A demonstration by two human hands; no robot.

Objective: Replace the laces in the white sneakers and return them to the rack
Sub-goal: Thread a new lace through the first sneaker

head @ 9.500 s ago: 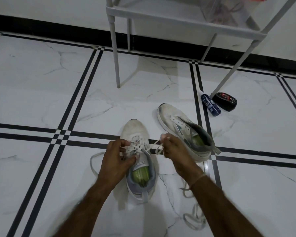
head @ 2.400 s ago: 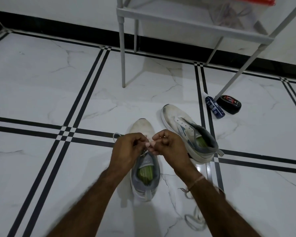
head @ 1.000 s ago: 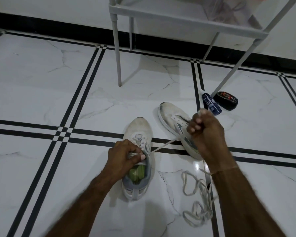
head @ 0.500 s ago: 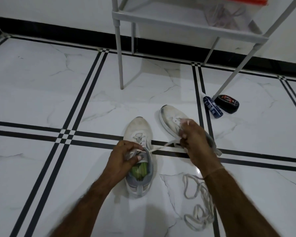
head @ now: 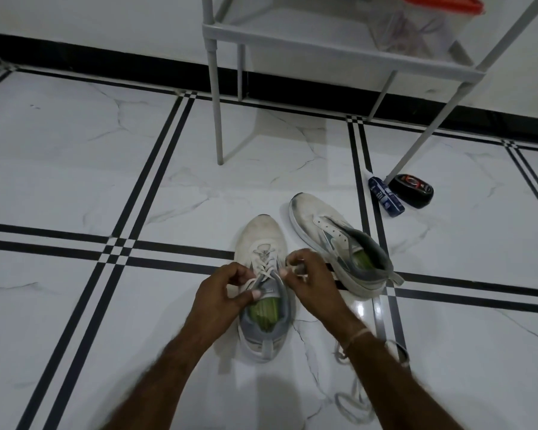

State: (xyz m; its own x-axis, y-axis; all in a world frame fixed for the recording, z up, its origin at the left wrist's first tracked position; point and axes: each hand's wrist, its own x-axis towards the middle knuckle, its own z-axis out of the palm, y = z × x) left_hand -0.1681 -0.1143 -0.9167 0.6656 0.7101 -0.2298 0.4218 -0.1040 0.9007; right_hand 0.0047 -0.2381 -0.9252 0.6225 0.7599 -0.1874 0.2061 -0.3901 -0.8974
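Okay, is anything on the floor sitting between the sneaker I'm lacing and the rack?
Nothing visible does. Bare floor lies between the laced sneaker and the rack. The second sneaker and blue tube sit off to the right.

Dim indoor light; glare spot on floor (head: 359,308); forearms blurred; wide-angle bending at edges.

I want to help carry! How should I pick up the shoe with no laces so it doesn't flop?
Hook your fingers into the unlaced sneaker at its grey heel collar, coming from above and behind. It stands upright on its sole, its opening gapes wide with no lace across it, and the heel end faces you, clear of both hands.
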